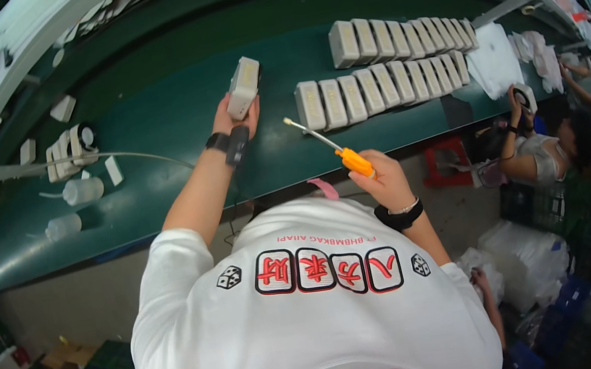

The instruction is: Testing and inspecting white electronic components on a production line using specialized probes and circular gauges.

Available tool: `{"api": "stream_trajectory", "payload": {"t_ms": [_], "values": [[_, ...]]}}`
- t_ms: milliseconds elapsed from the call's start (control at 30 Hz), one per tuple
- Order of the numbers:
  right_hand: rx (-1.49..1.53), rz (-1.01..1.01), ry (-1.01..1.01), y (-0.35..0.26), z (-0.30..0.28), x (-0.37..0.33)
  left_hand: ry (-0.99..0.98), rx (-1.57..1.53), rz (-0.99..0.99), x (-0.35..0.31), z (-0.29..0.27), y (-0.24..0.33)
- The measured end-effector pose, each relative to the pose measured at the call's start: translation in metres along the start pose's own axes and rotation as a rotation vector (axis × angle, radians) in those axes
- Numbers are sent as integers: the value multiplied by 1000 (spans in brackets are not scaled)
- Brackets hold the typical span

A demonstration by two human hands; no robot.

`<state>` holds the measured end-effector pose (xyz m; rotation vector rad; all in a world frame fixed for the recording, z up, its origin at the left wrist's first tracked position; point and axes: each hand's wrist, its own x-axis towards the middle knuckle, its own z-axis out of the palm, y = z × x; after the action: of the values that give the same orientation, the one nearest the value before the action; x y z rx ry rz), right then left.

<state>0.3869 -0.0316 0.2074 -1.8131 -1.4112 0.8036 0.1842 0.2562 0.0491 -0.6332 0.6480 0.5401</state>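
My left hand [237, 120] is raised over the green bench with its fingers wrapped round a pale grey, box-shaped housing [245, 90], held upright and tilted. Closer to my body, my right hand [387, 179] grips a screwdriver by its orange handle [357, 163]. The metal shaft points up and left toward the housing, and the tip stays apart from it. Something small and yellowish shows at the tip, too small to make out. Just right of the housing stand two rows of similar grey housings [353, 100], set close side by side.
On the bench [154, 75] at left are several white parts [63, 155] and two translucent bottles [83, 190]. A thin cable [144, 155] crosses there. White sheets [494, 60] lie past the rows. At right, a co-worker's hand [514, 102] holds a white ring-shaped part [526, 98].
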Motion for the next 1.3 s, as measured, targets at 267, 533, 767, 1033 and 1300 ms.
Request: {"api": "stream_trajectory", "payload": {"t_ms": [267, 533, 767, 1033, 1300], "values": [[-42, 141, 102, 34, -12, -34, -58, 66, -28, 173, 45, -3], [-6, 144, 115, 38, -19, -27, 234, 330, 252, 144, 45, 7], [15, 104, 124, 35, -22, -21, 571, 1145, 633, 73, 92, -30], [22, 161, 137, 56, -36, -23, 350, 2617, 871, 124, 153, -40], [67, 217, 162, 70, -52, -32, 92, 2606, 911, 177, 169, -111]]}}
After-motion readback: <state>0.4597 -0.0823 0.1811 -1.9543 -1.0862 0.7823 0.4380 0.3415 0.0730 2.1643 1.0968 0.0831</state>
